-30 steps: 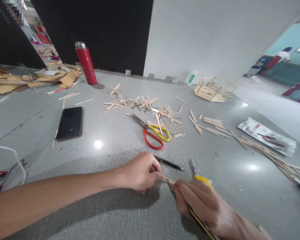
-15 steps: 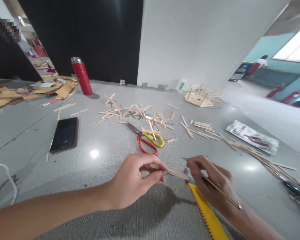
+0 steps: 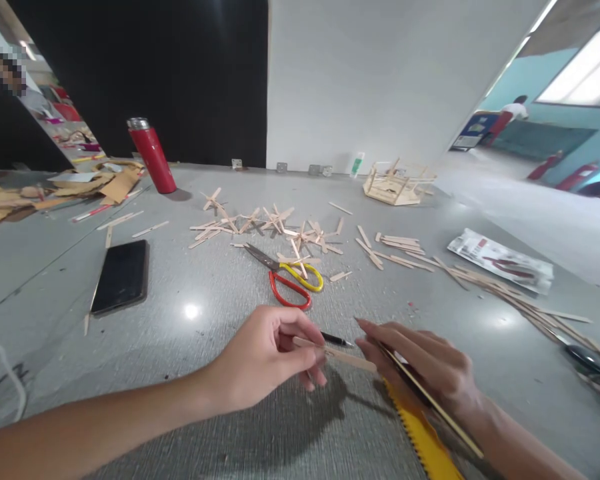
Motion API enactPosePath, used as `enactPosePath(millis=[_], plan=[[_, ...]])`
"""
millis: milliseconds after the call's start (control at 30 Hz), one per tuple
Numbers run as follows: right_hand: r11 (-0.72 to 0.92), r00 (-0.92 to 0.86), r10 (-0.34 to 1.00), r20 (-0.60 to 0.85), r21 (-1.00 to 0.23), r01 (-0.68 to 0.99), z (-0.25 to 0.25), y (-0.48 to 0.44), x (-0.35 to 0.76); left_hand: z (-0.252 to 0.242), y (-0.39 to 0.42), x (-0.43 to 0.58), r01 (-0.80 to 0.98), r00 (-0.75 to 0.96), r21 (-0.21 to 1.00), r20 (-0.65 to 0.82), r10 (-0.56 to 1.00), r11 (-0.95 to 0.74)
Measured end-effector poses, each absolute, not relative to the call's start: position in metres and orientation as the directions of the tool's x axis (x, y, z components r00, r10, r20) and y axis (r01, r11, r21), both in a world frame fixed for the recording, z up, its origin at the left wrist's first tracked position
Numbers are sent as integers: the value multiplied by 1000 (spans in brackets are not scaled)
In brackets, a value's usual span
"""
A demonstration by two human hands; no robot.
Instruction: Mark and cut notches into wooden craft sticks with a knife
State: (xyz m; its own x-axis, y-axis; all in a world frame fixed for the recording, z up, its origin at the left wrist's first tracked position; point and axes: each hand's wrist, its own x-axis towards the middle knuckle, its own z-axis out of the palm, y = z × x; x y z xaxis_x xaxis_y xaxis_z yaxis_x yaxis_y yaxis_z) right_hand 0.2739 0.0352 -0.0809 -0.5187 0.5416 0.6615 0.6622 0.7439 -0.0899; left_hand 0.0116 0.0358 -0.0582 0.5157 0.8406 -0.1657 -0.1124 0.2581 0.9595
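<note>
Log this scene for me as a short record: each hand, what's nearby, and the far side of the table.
Left hand: holds a flat wooden stick
Right hand: holds a thin rod
Near right hand: yellow tool with toothed edge; whether held, unclear
Beyond hands: black pen, open scissors
Far side: red bottle, wooden frame

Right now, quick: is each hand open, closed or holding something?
Left hand: closed, holding a flat wooden stick.
Right hand: closed, holding a slim, gold-coloured rod.
</note>
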Motion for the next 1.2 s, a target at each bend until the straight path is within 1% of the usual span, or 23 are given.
enactPosePath(millis=[67, 100, 133, 167, 200, 233, 267, 300, 333, 400, 467, 533, 567, 633, 733, 800, 867, 1000, 1133, 1200], plan=[[746, -519, 561, 645, -121, 655, -81, 33, 272, -61, 37, 13, -139, 549, 942, -183, 815, 305], [754, -522, 585, 621, -177, 633, -80, 31, 271, -61, 37, 13, -152, 568, 934, -185, 802, 323], [749, -508, 626, 592, -275, 603, -78, 29, 269, -61, 36, 14, -165, 583, 927, -184, 792, 337], [719, -473, 685, 554, -407, 564, -76, 27, 267, -61, 35, 14, -179, 589, 922, -178, 788, 342], [661, -426, 750, 507, -548, 512, -73, 24, 265, -60, 33, 14, -191, 589, 920, -171, 790, 342], [595, -377, 803, 462, -663, 454, -70, 22, 262, -58, 32, 15, -201, 580, 921, -163, 798, 335], [537, -341, 840, 422, -733, 418, -67, 18, 258, -57, 31, 14, -205, 571, 923, -158, 805, 327], [511, -330, 855, 400, -755, 410, -63, 15, 254, -55, 29, 14, -199, 565, 926, -158, 810, 320], [514, -336, 854, 397, -745, 425, -60, 12, 250, -53, 27, 14, -183, 562, 931, -164, 810, 316], [528, -367, 847, 385, -691, 493, -52, 5, 241, -48, 24, 13, -122, 568, 945, -184, 802, 304], [510, -359, 859, 364, -664, 547, -46, -1, 233, -44, 20, 11, -59, 572, 957, -200, 795, 284], [477, -342, 877, 336, -687, 549, -41, -7, 226, -40, 15, 10, -10, 554, 970, -196, 809, 242], [447, -328, 892, 311, -717, 535, -39, -10, 224, -37, 13, 9, 6, 545, 976, -187, 818, 219], [333, -278, 936, 219, -809, 484, -37, -15, 222, -33, 8, 8, 30, 538, 980, -180, 823, 195], [92, -216, 976, 12, -927, 365, -36, -21, 223, -26, 1, 8, 25, 575, 971, -207, 791, 236], [-28, -202, 976, -86, -961, 276, -37, -24, 224, -22, -2, 8, 16, 598, 964, -221, 770, 264], [-96, -194, 972, -137, -974, 207, -37, -25, 224, -18, -3, 9, 9, 615, 964, -216, 758, 268], [-110, -181, 974, -135, -984, 143, -40, -27, 225, -15, -4, 9, 17, 627, 958, -233, 743, 286], [-91, -184, 976, -119, -984, 154, -43, -29, 229, -15, -4, 10, 20, 624, 953, -248, 741, 302], [-52, -173, 982, -81, -985, 166, -43, -28, 230, -15, -4, 10, 18, 616, 955, -243, 749, 295]])
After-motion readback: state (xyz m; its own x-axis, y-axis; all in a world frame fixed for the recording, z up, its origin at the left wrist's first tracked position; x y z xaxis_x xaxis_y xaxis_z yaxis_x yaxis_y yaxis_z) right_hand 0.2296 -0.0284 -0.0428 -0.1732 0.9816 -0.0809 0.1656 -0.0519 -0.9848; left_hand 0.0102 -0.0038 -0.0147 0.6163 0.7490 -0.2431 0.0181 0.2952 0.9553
